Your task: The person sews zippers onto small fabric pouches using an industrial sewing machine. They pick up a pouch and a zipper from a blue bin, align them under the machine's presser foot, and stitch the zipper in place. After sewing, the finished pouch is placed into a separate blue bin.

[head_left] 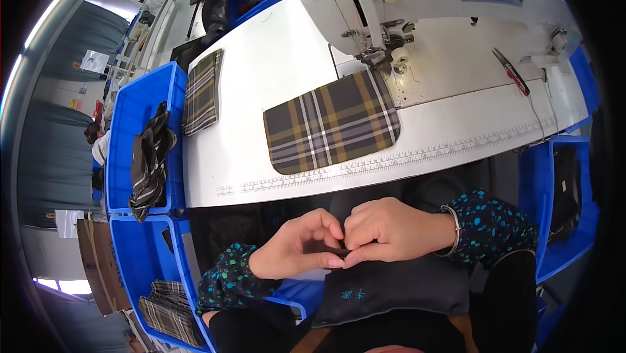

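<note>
Plaid panel [332, 125], left hand [292, 247] meeting right hand [395, 229]

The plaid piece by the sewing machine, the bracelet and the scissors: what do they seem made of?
Plaid piece: probably woven fabric, fairly matt, judging by its crossing coloured stripes.
Bracelet: likely polished metal, silvery with bright glints.
Scissors: the grey blades look like metal; the red handles perhaps plastic, too small to be sure.

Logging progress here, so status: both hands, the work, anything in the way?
Left hand and right hand together, thumbs meeting. Small dark piece apparently between them, mostly hidden, grip unclear. Plaid panel on white table, apart from hands; no obstruction seen.
</note>
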Tool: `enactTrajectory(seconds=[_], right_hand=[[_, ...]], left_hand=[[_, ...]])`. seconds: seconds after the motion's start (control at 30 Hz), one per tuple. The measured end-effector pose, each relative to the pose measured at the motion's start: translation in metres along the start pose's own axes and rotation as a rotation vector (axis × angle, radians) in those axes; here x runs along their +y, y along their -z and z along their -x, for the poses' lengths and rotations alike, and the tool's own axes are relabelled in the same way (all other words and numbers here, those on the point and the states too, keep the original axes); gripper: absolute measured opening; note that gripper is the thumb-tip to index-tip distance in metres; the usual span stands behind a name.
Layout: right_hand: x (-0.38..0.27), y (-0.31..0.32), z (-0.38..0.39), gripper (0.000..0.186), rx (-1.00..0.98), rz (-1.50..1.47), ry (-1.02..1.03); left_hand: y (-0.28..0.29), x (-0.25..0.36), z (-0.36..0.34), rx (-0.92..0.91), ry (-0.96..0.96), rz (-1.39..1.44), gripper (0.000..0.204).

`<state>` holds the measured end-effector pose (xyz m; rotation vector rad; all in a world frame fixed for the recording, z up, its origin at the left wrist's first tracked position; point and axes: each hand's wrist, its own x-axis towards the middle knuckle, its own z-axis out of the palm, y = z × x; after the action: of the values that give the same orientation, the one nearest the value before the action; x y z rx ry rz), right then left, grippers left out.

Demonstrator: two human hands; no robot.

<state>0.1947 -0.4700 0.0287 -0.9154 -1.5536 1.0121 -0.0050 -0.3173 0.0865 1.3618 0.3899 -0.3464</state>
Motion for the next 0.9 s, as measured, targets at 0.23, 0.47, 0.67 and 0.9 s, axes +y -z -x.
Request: enactTrajectory(seconds=[0.23,0.47,0.67,0.9], right_hand=[[-0.029,0.089,0.035,0.012,0.235,-0.051,0.009],[-0.025,0.121,0.030,0.016,0.168,0.503,0.148],[0.058,0.140,0.005,0.025,0.093,1.190,0.417],[0.083,0.124,-0.019,0.033,-0.043,1.225,0.501]], left_hand=[[0.049,0.019,0.041,0.222,-0.066,-0.205,0.063],[0.058,0.057,0.060,0.699,-0.129,-1.029,0.049],[0.085,0.065,0.001,0.620,-0.104,-1.496,0.041],[0.089,0.070,-0.119,0.652,-0.528,-1.480,0.034]])
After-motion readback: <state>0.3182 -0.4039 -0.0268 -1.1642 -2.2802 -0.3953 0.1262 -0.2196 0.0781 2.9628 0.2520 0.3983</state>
